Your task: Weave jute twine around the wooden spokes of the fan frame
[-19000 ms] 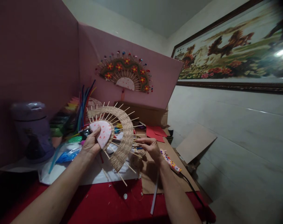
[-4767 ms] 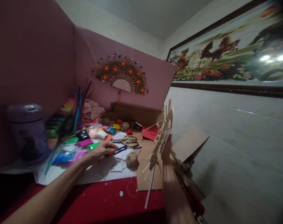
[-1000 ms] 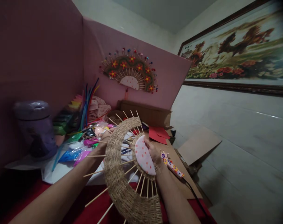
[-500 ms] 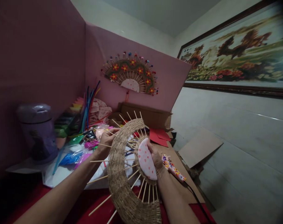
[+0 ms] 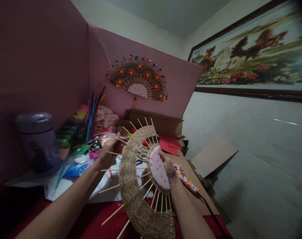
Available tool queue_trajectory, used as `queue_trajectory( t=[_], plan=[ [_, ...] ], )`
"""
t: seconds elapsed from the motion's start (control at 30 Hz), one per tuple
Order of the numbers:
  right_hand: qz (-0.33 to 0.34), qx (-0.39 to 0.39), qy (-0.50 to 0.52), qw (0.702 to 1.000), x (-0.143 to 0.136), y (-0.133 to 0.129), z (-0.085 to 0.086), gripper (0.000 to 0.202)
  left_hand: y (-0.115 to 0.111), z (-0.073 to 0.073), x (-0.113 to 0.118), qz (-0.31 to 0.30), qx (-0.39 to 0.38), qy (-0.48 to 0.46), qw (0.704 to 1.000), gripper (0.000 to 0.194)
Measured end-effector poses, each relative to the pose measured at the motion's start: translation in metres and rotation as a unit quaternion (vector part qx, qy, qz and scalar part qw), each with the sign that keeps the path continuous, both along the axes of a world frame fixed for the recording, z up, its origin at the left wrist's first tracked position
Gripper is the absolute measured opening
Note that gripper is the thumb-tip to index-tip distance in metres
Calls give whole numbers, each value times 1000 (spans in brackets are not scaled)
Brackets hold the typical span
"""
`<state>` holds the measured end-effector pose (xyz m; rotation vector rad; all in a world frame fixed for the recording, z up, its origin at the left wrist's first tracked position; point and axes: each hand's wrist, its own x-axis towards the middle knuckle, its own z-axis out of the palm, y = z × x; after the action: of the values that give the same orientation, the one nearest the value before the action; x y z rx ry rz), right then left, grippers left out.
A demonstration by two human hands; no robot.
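Observation:
A half-round woven twine fan [image 5: 132, 179] with bare wooden sticks fanning out through it is held upright before me. My right hand [image 5: 168, 167] grips it at the half-round centre covered in white cloth with pinkish-red dots [image 5: 158, 167], thumb on the front face, other fingers mostly hidden behind. To the left, my left hand [image 5: 109, 151] is closed at the upper outer edge, its fingertips around the end of one wooden stick [image 5: 121, 140]. Part of that grip is hard to make out.
A finished fan with orange flowers [image 5: 140, 74] hangs on the pink board. At left stand a purple lidded cup [image 5: 38, 142] and coloured pipe cleaners [image 5: 93, 113]. A flower-patterned tool with a cord [image 5: 185, 179] lies on cardboard at right, near red sheets [image 5: 168, 144].
The fan and my right hand have shifted slightly right in view. My left hand has drawn back left from behind the woven band to the stick's outer end.

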<state>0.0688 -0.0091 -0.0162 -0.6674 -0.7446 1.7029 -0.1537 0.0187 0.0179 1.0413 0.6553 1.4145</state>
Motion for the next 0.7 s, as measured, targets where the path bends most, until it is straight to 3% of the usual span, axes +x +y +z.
queue_trajectory(
  t=[0.1,0.27,0.47,0.7],
  plan=[
    [-5,-3,-3,1000,1,-1,1,25,0,6,-7,-22,-25,-37,999,40],
    [8,-3,-14,1000,2,0,3,27,2,11,-17,-5,-8,-31,999,40],
    [7,-14,-18,1000,4,0,7,28,6,8,-20,104,57,35,992,28],
    [-14,-9,-20,1000,4,0,9,33,5,8,-21,204,163,206,943,19]
  ],
)
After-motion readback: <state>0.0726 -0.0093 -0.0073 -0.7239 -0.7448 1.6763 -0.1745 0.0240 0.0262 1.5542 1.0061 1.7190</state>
